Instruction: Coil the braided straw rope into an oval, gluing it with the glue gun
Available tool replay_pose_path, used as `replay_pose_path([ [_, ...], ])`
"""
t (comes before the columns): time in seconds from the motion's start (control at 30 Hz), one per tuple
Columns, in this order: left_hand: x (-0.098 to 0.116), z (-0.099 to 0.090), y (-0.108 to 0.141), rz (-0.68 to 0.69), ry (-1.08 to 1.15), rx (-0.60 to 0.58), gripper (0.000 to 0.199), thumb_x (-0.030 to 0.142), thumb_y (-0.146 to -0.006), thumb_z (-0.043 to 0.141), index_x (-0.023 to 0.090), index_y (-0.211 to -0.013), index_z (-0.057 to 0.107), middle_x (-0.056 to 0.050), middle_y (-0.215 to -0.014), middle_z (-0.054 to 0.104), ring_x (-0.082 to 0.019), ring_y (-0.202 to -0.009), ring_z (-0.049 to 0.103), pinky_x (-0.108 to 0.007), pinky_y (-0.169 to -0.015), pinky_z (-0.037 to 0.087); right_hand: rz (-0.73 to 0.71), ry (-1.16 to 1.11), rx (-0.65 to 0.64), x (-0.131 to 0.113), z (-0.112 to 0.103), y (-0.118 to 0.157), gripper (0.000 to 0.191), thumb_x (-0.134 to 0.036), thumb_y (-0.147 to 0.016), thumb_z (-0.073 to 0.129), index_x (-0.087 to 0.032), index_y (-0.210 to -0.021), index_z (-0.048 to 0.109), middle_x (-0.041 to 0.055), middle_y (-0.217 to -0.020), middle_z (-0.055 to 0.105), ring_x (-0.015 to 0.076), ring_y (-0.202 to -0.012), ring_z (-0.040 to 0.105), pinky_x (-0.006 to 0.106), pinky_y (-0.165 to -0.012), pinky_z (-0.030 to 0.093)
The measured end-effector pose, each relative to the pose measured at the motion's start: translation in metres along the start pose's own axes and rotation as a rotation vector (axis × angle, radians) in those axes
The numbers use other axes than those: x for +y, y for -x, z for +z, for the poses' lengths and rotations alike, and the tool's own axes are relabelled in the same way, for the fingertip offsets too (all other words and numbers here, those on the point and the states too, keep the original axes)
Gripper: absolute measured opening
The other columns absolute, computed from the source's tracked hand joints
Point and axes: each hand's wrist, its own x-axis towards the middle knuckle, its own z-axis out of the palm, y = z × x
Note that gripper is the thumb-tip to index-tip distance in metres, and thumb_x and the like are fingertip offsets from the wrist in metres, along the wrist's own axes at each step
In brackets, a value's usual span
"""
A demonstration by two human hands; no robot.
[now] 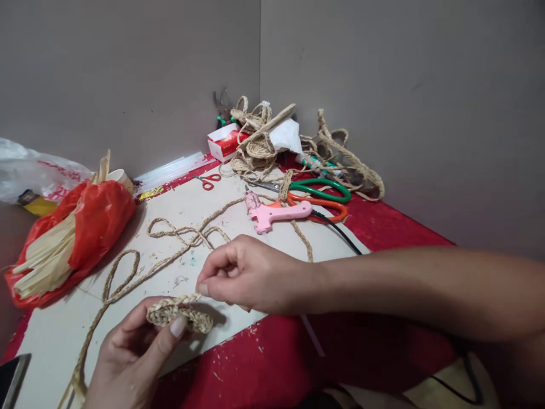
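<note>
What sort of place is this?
Probably a craft corner, at home or in a workshop; I can't tell which. The signs are a pink glue gun, a heap of braided cord and the small braided coil in the left hand.

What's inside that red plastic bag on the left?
The red plastic bag holds pale, dry-looking strips, showing through its open side, with some poking out at the far end. Anything deeper is hidden by plastic.

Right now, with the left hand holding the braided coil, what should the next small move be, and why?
Probably lay the strand down along the braided coil: the right hand pinches it where it leads off the upper edge, while the left hand holds the coil, thumb in front.
</note>
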Motion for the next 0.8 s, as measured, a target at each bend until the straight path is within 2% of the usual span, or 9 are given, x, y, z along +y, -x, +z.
replay_pose_path([
  [0.07, 0.000, 0.002, 0.001, 0.009, -0.039, 0.024, 0.028, 0.040, -0.060, 0.086, 0.021, -0.080, 0.078, -0.008, -0.076, 0.077, -0.024, -0.067, 0.070, -0.028, -0.062, 0.057, 0.078, -0.044, -0.027, -0.005, -0.003, 0.000, 0.008, -0.017, -0.079, 0.065, -0.011, -0.075, 0.067, -0.0086, -0.047, 0.046, 0.0016, -0.040, 0.037, 0.015, -0.040, 0.030],
  [0.3, -0.003, 0.003, -0.002, 0.017, -0.090, 0.094, 0.032, 0.041, -0.053, 0.089, 0.021, -0.076, 0.078, -0.009, -0.074, 0.077, -0.024, -0.064, 0.070, -0.027, -0.060, 0.057, 0.163, -0.042, -0.073, -0.001, -0.006, -0.005, 0.013, -0.018, -0.071, 0.076, -0.012, -0.069, 0.065, -0.0085, -0.050, 0.049, 0.0003, -0.044, 0.037, 0.012, -0.040, 0.029],
  [0.53, -0.003, 0.007, -0.001, -0.064, -0.032, 0.157, 0.038, 0.040, -0.048, 0.091, 0.021, -0.077, 0.075, -0.007, -0.071, 0.076, -0.023, -0.064, 0.070, -0.026, -0.062, 0.057, 0.113, -0.024, -0.110, 0.009, -0.004, -0.009, 0.016, -0.028, -0.072, 0.071, -0.013, -0.072, 0.065, -0.0038, -0.058, 0.055, 0.0049, -0.052, 0.046, 0.015, -0.045, 0.035],
  [0.7, -0.002, 0.010, -0.001, -0.115, 0.034, 0.159, 0.040, 0.038, -0.048, 0.092, 0.022, -0.078, 0.072, -0.004, -0.070, 0.075, -0.017, -0.057, 0.067, -0.021, -0.059, 0.055, 0.089, 0.009, -0.141, 0.013, -0.004, -0.009, 0.018, -0.031, -0.073, 0.065, -0.014, -0.073, 0.063, -0.0037, -0.055, 0.052, 0.0062, -0.050, 0.045, 0.016, -0.045, 0.036],
  [0.8, -0.003, 0.010, -0.001, -0.121, 0.049, 0.178, 0.042, 0.037, -0.046, 0.093, 0.022, -0.078, 0.071, -0.004, -0.069, 0.075, -0.018, -0.059, 0.068, -0.020, -0.056, 0.053, 0.098, 0.017, -0.156, 0.013, -0.003, -0.008, 0.018, -0.032, -0.073, 0.063, -0.014, -0.074, 0.061, -0.0034, -0.055, 0.052, 0.0066, -0.049, 0.045, 0.017, -0.043, 0.036],
])
